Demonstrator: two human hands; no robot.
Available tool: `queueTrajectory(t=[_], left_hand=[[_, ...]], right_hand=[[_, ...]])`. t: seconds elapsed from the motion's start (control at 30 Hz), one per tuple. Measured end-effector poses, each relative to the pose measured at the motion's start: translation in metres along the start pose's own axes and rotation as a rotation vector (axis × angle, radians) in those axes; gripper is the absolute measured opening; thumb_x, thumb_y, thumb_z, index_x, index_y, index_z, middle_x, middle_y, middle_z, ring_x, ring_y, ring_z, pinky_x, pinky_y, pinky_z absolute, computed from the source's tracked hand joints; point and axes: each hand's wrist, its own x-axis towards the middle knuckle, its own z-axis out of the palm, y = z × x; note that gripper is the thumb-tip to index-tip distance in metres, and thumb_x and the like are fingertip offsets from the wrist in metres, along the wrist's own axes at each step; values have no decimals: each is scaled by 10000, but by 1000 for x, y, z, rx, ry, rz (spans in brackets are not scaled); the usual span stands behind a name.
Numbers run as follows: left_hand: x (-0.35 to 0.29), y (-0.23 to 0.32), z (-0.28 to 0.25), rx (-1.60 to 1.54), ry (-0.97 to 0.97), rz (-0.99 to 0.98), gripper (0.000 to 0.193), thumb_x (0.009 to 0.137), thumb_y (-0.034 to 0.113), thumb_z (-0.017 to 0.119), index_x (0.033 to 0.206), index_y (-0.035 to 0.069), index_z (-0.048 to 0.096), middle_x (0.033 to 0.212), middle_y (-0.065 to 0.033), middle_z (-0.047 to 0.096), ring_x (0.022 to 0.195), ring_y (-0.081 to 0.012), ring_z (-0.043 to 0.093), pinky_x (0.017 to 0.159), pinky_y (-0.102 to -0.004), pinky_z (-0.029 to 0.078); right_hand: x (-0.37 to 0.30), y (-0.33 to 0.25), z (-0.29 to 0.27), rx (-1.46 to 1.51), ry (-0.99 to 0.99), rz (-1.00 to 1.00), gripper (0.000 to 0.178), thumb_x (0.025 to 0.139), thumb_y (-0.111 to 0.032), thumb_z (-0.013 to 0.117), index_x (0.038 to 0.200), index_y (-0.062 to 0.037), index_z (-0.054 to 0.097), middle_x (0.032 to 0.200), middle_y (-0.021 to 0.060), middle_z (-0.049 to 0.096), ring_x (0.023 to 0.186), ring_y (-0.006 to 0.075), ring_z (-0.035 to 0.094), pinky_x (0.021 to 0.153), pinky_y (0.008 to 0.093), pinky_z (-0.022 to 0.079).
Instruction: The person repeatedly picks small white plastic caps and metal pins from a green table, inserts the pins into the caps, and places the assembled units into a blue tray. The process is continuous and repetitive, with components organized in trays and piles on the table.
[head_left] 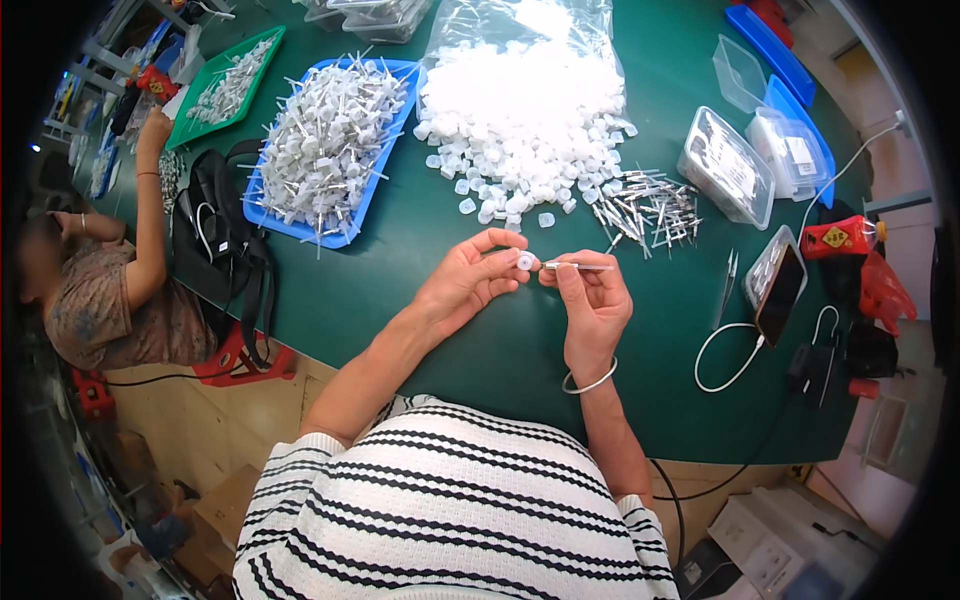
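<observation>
Between the thumb and fingers of my left hand (466, 280) is a small white plastic cap (525, 261), its round face turned toward my other hand. My right hand (597, 299) pinches a thin metal pin (580, 266), held level with its tip close to the cap; whether they touch I cannot tell. Beyond my hands spreads a large heap of white plastic caps (520, 110), spilling from a clear bag (590, 18). To its right lies a loose pile of metal pins (650, 208).
A blue tray (352, 238) of capped pins stands at left, with a green tray (180, 138) and black bag (222, 210) beyond. At right are a clear box (765, 208), tweezers (727, 285), a phone (782, 298) and a white cable (712, 388). A co-worker (130, 290) sits at far left.
</observation>
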Motion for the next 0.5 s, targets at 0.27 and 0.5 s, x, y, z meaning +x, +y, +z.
queueTrajectory(t=[0.27, 0.5], left_hand=[[0, 0, -3, -12, -25, -47, 236, 925, 105, 607, 1135, -2, 616, 966, -69, 673, 856, -105, 651, 743, -200, 546], [-1, 2, 2, -6, 3, -56, 239, 919, 83, 607, 1138, -11, 612, 938, -64, 666, 836, -102, 659, 700, -183, 566]], right_hand=[[-1, 2, -2, -134, 1, -13, 119, 906, -20, 624, 1008, 23, 581, 910, 66, 642, 843, 100, 635, 751, 212, 511], [-2, -3, 1, -289, 13, -74, 105, 890, -34, 644, 970, 20, 601, 892, 61, 653, 817, 108, 646, 729, 225, 520]])
